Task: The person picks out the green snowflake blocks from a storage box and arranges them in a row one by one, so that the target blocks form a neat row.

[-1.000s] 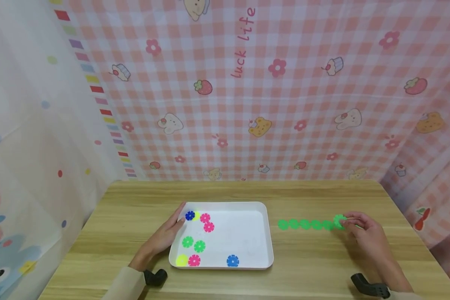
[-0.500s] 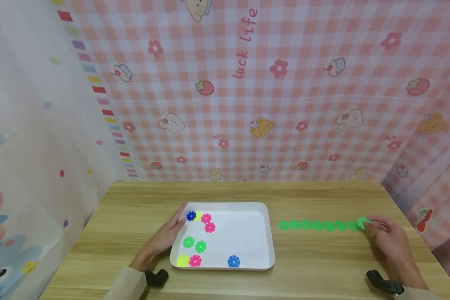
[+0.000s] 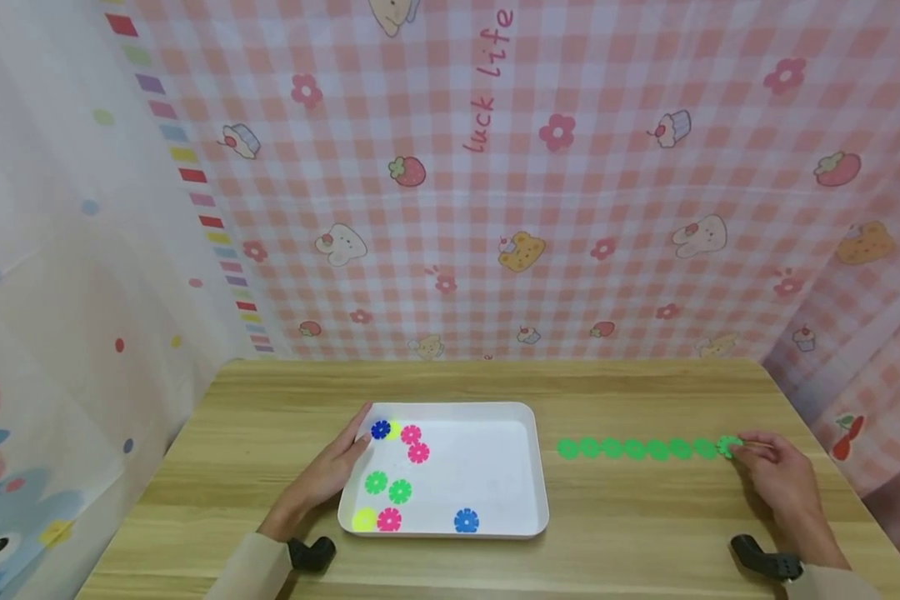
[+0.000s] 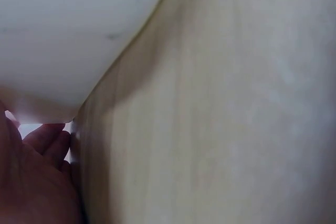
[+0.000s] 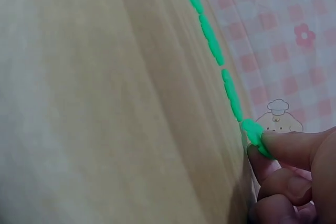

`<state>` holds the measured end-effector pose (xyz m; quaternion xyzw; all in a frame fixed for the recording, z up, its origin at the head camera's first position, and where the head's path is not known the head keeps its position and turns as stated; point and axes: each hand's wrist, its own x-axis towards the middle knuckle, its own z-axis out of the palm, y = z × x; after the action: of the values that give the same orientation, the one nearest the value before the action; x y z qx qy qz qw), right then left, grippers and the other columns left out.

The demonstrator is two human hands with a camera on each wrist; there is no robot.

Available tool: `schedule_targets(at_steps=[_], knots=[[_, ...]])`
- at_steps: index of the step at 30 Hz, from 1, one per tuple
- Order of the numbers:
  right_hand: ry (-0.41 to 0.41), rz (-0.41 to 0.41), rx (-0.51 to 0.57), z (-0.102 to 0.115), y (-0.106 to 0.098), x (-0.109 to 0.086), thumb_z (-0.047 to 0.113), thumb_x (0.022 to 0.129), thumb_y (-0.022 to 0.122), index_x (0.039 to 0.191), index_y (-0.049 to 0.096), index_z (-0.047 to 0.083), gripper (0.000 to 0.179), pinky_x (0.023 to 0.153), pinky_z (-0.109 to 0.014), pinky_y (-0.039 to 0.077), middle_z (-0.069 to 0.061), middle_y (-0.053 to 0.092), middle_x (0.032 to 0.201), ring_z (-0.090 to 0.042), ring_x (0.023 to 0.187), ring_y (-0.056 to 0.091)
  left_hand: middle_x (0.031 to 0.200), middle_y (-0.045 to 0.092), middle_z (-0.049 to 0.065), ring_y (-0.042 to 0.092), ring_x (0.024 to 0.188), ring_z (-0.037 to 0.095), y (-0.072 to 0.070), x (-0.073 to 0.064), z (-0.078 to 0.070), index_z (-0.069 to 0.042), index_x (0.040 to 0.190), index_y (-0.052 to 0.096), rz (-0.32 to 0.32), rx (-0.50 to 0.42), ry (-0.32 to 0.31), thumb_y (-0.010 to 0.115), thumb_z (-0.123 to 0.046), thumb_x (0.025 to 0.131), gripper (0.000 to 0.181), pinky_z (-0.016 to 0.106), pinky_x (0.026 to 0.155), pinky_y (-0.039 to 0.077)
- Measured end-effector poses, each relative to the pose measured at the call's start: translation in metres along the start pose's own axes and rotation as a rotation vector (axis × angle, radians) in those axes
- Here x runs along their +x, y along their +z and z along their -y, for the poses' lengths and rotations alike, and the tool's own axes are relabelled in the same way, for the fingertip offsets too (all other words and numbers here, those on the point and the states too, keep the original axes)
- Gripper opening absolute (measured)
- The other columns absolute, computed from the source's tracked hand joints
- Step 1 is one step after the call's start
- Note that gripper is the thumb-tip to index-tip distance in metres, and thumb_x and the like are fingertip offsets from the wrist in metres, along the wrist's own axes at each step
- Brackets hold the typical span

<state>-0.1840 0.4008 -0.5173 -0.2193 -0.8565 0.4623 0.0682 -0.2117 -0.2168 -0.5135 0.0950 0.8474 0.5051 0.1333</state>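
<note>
Right hand (image 3: 782, 473) scooted rightward, thumb and finger pinching green notched plastic disc (image 3: 726, 447); straight row of matching green discs (image 3: 635, 449) stretches left from fingertips. Left hand (image 3: 336, 467) grips white plastic tray (image 3: 472, 471).

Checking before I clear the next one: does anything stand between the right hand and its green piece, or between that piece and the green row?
Nothing visible does. The right hand pinches the green piece directly, and nothing shows between that piece and the right end of the green row.
</note>
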Motion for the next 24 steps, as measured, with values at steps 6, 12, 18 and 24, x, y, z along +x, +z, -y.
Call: schedule_targets(at_steps=[6, 12, 18, 24], knots=[[0.016, -0.023, -0.064, 0.0024, 0.0015, -0.0013, 0.034, 0.098, 0.060, 0.126, 0.057, 0.002, 0.043, 0.070, -0.021, 0.038, 0.029, 0.058, 0.073, 0.012, 0.072, 0.046, 0.168, 0.001, 0.000, -0.002, 0.154, 0.025, -0.0002, -0.0006, 0.0007, -0.031, 0.161, 0.007, 0.002, -0.002, -0.004, 0.028, -0.037, 0.109, 0.056, 0.054, 0.122, 0.001], [0.001, -0.074, -0.070, 0.0017, 0.0055, -0.0004, 0.027, 0.097, 0.063, 0.124, 0.058, 0.001, 0.038, 0.066, -0.018, 0.039, 0.028, 0.057, 0.071, 0.014, 0.068, 0.045, 0.168, 0.001, -0.002, -0.002, 0.154, 0.024, -0.0007, 0.0009, 0.0028, -0.031, 0.161, 0.006, -0.005, 0.002, -0.009, 0.028, -0.037, 0.109, 0.056, 0.053, 0.122, 0.001], [0.008, -0.101, -0.064, 0.0025, 0.0083, -0.0002, 0.022, 0.097, 0.063, 0.121, 0.057, 0.000, 0.034, 0.060, -0.016, 0.040, 0.022, 0.055, 0.072, 0.007, 0.066, 0.047, 0.168, 0.002, -0.001, -0.001, 0.154, 0.025, -0.0005, 0.0006, 0.0009, -0.031, 0.160, 0.008, -0.005, -0.010, -0.008, 0.029, -0.037, 0.109, 0.056, 0.053, 0.122, 0.001], [0.013, -0.122, -0.080, 0.0056, 0.0096, -0.0013, 0.019, 0.095, 0.064, 0.119, 0.058, -0.001, 0.032, 0.059, -0.017, 0.039, 0.015, 0.055, 0.073, 0.002, 0.066, 0.047, 0.168, 0.002, 0.000, -0.002, 0.154, 0.025, -0.0009, 0.0015, 0.0019, -0.031, 0.161, 0.007, -0.003, -0.004, -0.005, 0.029, -0.036, 0.110, 0.056, 0.053, 0.122, 0.001]])
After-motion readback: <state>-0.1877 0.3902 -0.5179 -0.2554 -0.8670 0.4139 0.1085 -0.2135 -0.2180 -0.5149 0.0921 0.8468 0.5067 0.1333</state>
